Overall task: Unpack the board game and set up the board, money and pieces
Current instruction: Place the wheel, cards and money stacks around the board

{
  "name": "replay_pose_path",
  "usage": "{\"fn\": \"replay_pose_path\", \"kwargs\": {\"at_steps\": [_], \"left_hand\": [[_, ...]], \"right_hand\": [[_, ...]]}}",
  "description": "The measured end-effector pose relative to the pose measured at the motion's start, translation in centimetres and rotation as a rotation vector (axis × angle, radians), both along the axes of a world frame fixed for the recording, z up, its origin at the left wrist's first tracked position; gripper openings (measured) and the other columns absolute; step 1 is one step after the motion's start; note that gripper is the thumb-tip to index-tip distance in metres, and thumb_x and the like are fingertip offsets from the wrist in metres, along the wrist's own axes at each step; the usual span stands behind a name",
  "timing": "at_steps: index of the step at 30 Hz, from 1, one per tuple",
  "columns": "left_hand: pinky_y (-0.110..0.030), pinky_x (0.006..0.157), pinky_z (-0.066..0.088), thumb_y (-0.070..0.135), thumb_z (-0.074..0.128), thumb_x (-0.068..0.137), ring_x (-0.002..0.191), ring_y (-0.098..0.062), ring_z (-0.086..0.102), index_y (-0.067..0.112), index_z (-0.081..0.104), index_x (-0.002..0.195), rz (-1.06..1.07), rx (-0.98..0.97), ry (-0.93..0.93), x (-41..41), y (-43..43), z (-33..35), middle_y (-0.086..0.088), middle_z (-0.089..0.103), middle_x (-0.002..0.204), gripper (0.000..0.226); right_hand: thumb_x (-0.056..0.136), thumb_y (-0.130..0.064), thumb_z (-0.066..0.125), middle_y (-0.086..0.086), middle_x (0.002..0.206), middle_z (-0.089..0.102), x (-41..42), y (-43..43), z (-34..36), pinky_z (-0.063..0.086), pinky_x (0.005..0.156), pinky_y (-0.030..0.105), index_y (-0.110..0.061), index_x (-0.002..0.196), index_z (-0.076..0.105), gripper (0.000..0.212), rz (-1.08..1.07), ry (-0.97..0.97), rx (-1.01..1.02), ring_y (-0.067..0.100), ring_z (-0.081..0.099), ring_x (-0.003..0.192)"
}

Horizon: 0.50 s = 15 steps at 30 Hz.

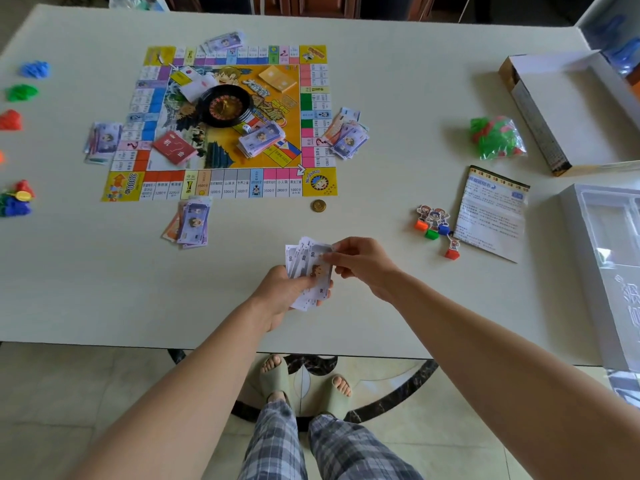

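One fanned wad of paper money is in the hands above the near part of the desk, well short of the board. The left hand cups it from underneath and the right hand pinches the top note's edge. It looks like thin, floppy, slippy stuff, so I'd peel notes by a corner and keep a thumb clamped on the rest.
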<state>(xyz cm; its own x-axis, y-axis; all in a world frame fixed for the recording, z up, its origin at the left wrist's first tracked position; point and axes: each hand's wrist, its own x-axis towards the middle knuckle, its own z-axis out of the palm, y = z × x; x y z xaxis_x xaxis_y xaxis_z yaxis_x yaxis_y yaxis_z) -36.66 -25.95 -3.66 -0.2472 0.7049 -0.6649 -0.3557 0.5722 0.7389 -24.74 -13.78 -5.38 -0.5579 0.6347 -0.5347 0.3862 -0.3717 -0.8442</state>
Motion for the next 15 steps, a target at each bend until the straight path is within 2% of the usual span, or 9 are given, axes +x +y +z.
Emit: {"fn": "replay_pose_path", "kwargs": {"at_steps": [5, 7, 9, 11, 15], "left_hand": [[-0.027, 0.056, 0.054, 0.010, 0.072, 0.084, 0.071, -0.022, 0.072, 0.009, 0.069, 0.096, 0.099, -0.026, 0.019, -0.9, -0.2, -0.2, -0.010, 0.074, 0.084, 0.013], [-0.030, 0.064, 0.055, 0.013, 0.072, 0.085, 0.074, -0.024, 0.072, 0.008, 0.069, 0.099, 0.088, -0.023, 0.006, -1.5, -0.4, -0.2, -0.013, 0.074, 0.088, 0.015], [-0.033, 0.069, 0.053, 0.019, 0.066, 0.089, 0.076, -0.028, 0.069, 0.008, 0.068, 0.102, 0.075, -0.020, -0.030, -2.2, -0.5, 0.1, -0.017, 0.073, 0.092, 0.018], [-0.031, 0.064, 0.051, 0.018, 0.056, 0.094, 0.069, -0.028, 0.066, 0.007, 0.067, 0.103, 0.086, -0.022, -0.060, -3.1, -0.5, 0.3, -0.018, 0.072, 0.087, 0.018], [-0.030, 0.058, 0.048, 0.013, 0.049, 0.096, 0.062, -0.024, 0.061, 0.005, 0.062, 0.105, 0.044, -0.023, -0.017, -5.3, -0.4, 0.2, -0.016, 0.067, 0.083, 0.018]], "right_hand": [[0.086, -0.009, 0.069, 0.003, 0.072, 0.064, -1.3, -0.1, 0.4, 0.047, 0.056, 0.022, -0.009, 0.093, 0.064, 0.009, 0.073, -0.006, 0.040, 0.011, 0.056, 0.059], [0.085, -0.008, 0.070, 0.004, 0.070, 0.061, -2.0, -0.2, 0.4, 0.045, 0.054, 0.021, -0.006, 0.093, 0.064, 0.011, 0.085, -0.030, 0.074, 0.013, 0.053, 0.059], [0.085, -0.006, 0.069, 0.005, 0.070, 0.061, -2.8, -0.1, 0.6, 0.045, 0.054, 0.020, -0.004, 0.095, 0.064, 0.011, 0.092, -0.039, 0.078, 0.013, 0.053, 0.059], [0.086, -0.006, 0.068, 0.006, 0.073, 0.062, -3.6, 0.1, 0.9, 0.045, 0.056, 0.022, -0.006, 0.096, 0.064, 0.011, 0.092, -0.022, 0.067, 0.014, 0.053, 0.060], [0.090, -0.024, 0.065, 0.002, 0.082, 0.065, -6.3, 0.1, 1.7, 0.046, 0.057, 0.025, -0.012, 0.109, 0.061, 0.023, 0.093, -0.015, 0.027, 0.013, 0.052, 0.060]]}}
